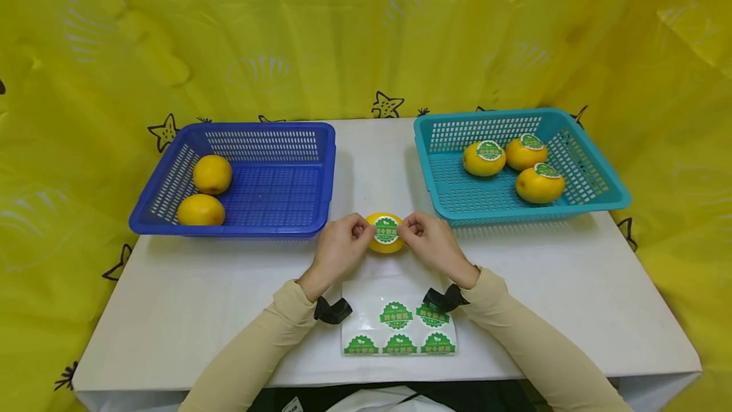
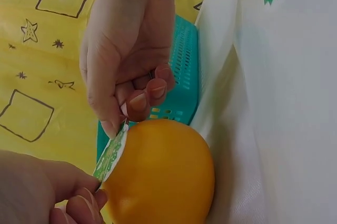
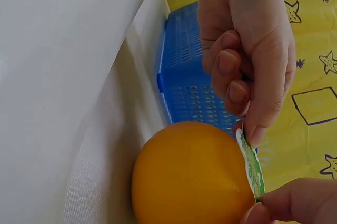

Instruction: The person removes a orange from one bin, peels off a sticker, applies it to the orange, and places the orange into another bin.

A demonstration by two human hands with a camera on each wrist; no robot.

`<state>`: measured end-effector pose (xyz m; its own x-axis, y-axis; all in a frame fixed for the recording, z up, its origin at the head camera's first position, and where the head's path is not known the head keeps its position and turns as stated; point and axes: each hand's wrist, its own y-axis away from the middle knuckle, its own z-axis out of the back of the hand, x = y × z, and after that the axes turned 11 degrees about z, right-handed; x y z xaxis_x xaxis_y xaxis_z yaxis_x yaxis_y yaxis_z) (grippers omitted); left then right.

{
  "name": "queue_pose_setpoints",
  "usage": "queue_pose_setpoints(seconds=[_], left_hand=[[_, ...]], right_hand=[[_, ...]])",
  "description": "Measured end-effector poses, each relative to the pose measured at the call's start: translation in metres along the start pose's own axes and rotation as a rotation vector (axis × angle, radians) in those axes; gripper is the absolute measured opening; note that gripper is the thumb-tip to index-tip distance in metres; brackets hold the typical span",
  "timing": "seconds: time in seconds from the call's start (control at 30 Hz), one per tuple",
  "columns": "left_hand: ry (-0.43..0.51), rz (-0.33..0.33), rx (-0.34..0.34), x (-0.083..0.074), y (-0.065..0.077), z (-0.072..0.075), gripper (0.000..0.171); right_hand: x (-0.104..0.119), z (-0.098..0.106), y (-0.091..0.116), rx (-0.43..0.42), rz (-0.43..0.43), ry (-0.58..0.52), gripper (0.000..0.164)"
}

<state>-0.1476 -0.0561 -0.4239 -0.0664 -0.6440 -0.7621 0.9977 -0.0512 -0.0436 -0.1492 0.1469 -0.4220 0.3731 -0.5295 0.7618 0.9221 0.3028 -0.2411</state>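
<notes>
A round green-and-white sticker (image 1: 386,231) lies over the top of a yellow lemon-shaped fruit (image 1: 377,248) on the white table. My left hand (image 1: 342,245) pinches the sticker's left edge between thumb and forefinger, and my right hand (image 1: 434,243) pinches the opposite edge. From the left wrist view, the sticker (image 2: 111,153) stands against one side of the fruit (image 2: 168,174), its ends still between the fingertips. How much of its back touches the peel cannot be told. A sheet of similar stickers (image 1: 366,313) lies flat below the hands, partly covered by the right wrist's black camera (image 1: 445,299).
At the left stands a blue basket (image 1: 328,183) with two plain yellow fruits (image 1: 212,174). A teal basket (image 1: 614,196) at the right holds three fruits (image 1: 540,186) bearing green stickers. Yellow patterned cloth (image 1: 366,37) hangs behind the table (image 1: 189,323).
</notes>
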Motion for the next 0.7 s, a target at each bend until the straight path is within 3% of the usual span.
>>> queue_pose_setpoints(seconds=[0.33, 0.7], left_hand=[[-0.011, 0.011, -0.003, 0.0014, 0.0007, -0.001, 0.015], [0.047, 0.046, 0.072, 0.0053, -0.0014, 0.0002, 0.019]], right_hand=[[-0.0028, -0.0022, -0.0012, 0.013, -0.006, -0.009, 0.009], [-0.0033, 0.0007, -0.0025, 0.078, -0.114, -0.084, 0.015]])
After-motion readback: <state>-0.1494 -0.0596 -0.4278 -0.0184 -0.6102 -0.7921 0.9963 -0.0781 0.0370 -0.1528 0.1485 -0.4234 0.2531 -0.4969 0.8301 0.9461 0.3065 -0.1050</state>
